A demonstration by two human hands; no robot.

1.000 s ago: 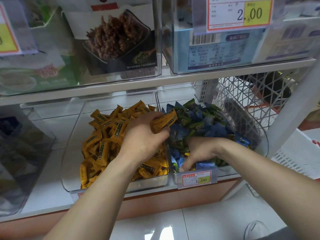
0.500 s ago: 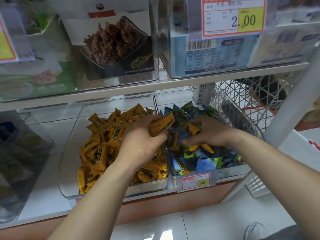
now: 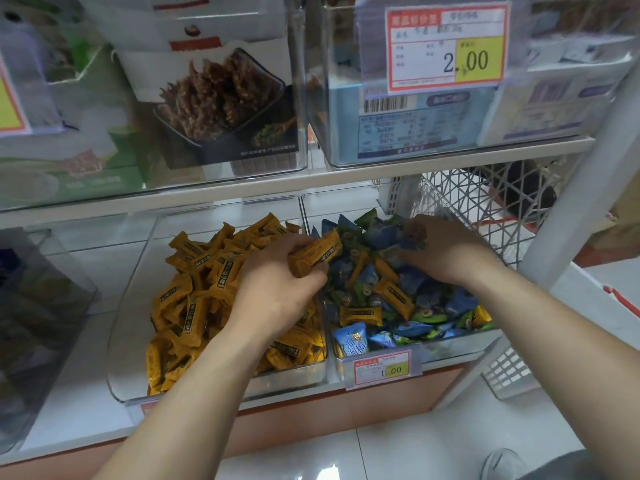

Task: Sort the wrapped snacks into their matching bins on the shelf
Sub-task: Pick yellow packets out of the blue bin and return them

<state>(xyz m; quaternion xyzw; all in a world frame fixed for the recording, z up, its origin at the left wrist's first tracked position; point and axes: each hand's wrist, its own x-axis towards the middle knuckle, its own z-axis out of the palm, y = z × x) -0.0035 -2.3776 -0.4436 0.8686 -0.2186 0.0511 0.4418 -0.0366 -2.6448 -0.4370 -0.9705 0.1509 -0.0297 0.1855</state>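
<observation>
Two clear bins sit side by side on the lower shelf. The left bin (image 3: 121, 341) is full of yellow wrapped bars (image 3: 194, 299). The right bin (image 3: 457, 344) holds blue and green wrapped snacks (image 3: 426, 299), with several stray yellow bars (image 3: 360, 315) lying among them. My left hand (image 3: 277, 292) hovers over the divide between the bins and grips a bunch of yellow bars (image 3: 317, 252). My right hand (image 3: 450, 252) reaches into the back of the right bin. Its curled fingertips are buried among blue wrappers, so any grip is hidden.
A 1.00 price tag (image 3: 382, 368) hangs on the right bin's front. Above, a shelf board (image 3: 311, 181) carries clear bins of boxed goods and a 2.00 tag (image 3: 446, 46). A white wire basket (image 3: 485, 202) stands right of the bins, beside a white upright post (image 3: 581, 188).
My right hand has moved from the front of the right bin up to its back, uncovering stray yellow bars. My left hand has kept its bunch of yellow bars.
</observation>
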